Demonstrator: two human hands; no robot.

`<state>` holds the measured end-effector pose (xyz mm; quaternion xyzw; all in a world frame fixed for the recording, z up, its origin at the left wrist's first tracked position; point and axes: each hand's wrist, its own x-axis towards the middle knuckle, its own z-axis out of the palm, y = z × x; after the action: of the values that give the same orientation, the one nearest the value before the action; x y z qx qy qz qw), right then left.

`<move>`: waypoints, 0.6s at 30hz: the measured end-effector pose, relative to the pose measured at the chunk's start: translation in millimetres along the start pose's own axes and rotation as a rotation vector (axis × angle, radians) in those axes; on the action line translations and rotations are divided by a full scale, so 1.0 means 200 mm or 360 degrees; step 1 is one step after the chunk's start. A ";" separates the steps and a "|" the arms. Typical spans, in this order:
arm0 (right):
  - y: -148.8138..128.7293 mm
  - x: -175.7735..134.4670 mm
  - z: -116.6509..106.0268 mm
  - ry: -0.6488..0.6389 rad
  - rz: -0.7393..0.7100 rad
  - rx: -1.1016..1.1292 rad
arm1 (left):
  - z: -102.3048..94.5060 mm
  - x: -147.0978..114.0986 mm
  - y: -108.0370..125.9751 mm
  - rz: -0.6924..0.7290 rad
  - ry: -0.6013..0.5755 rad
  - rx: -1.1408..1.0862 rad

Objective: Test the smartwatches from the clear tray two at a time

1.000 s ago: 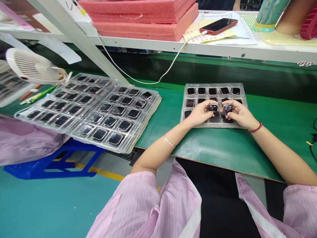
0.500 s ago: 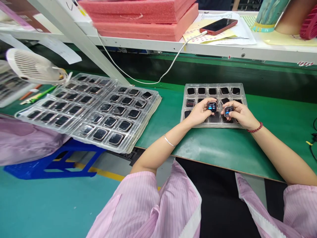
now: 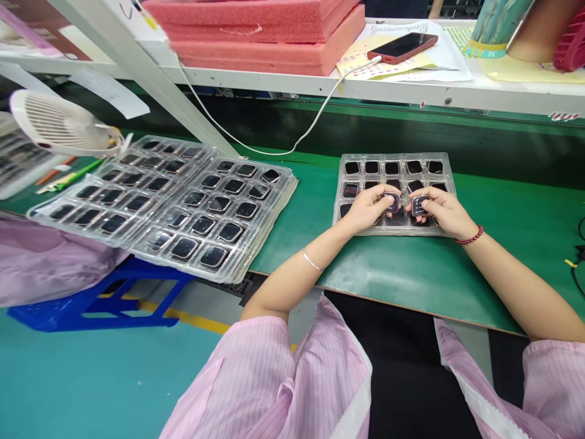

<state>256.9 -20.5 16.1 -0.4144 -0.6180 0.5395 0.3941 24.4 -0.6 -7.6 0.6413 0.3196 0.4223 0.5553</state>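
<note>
Just over a clear plastic tray [image 3: 393,231] on the green bench, both hands hold strapless smartwatches side by side. My left hand [image 3: 367,209] is closed on one smartwatch [image 3: 393,202], the thumb lying across its lit screen. In the fingers of my right hand [image 3: 445,212] is another smartwatch [image 3: 420,205], with the thumb on its screen. Dark-screened watches sit in the tray's compartments; those beneath my hands are partly hidden.
To the left lie larger clear trays [image 3: 242,268] filled with watches, beside a white fan [image 3: 55,122]. A shelf at the back carries red foam blocks [image 3: 256,55] and a phone [image 3: 404,47] whose white cable [image 3: 315,122] hangs down. A blue stool [image 3: 137,299] stands at lower left.
Both thumbs have moved onto the watch screens, which now show a plainer, paler display in place of the icons with a blue spot. The hands have hardly shifted.
</note>
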 end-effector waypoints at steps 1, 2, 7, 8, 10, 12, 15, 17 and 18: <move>0.00 0.00 0.00 0.0009 0.0009 0.0038 | 0.00 0.00 0.00 -0.0035 -0.0003 0.0001; 0.00 0.00 0.00 0.0014 0.0010 0.0071 | 0.00 0.00 0.00 -0.0059 -0.0004 0.0005; 0.00 0.00 0.00 0.0015 -0.0058 -0.0003 | 0.00 0.00 -0.01 0.0101 0.0029 0.0032; 0.01 0.00 0.00 0.0013 -0.0072 -0.0020 | 0.00 0.01 -0.01 0.0125 0.0030 0.0030; 0.01 0.01 0.00 0.0011 -0.0066 -0.0018 | 0.00 0.01 -0.01 0.0092 0.0009 0.0013; 0.01 0.01 0.00 0.0021 -0.0022 0.0022 | 0.00 0.00 -0.01 0.0001 -0.0012 0.0001; 0.01 0.00 -0.01 0.0030 0.0004 0.0098 | -0.01 0.00 -0.01 -0.0045 0.0004 0.0012; 0.01 0.00 -0.01 0.0031 -0.0018 0.0080 | -0.01 0.01 -0.02 0.0010 0.0015 0.0013; 0.01 0.00 -0.01 0.0028 -0.0033 0.0048 | -0.01 0.01 -0.02 0.0046 0.0017 0.0009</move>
<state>258.7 -18.8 14.1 -0.4067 -0.6106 0.5409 0.4113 24.3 2.1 -11.5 0.6451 0.3146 0.4328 0.5455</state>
